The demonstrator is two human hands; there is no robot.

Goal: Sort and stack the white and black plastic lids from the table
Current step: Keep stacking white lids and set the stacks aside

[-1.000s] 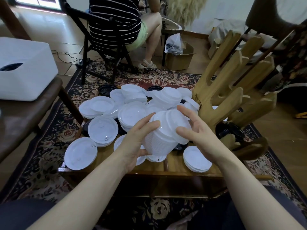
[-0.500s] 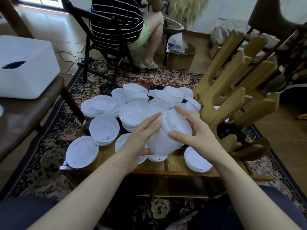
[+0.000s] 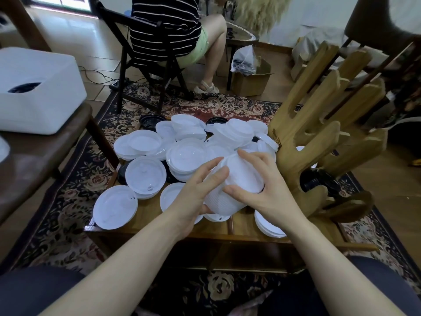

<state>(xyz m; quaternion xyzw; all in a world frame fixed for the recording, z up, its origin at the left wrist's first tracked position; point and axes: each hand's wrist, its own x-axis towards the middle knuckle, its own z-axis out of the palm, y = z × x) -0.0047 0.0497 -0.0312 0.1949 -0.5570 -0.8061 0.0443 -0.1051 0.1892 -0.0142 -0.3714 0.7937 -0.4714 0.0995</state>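
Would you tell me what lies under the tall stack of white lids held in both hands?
Under the stack of white lids, a single white lid peeks out on the wooden table; the stack and the left hand cover anything else.

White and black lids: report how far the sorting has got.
Done: small white stacks stand on the table, such as one at the near right edge. In hand: the left hand and right hand hold a tall, tilted stack of white lids. Left: the loose white pile behind, and black lids unsorted.
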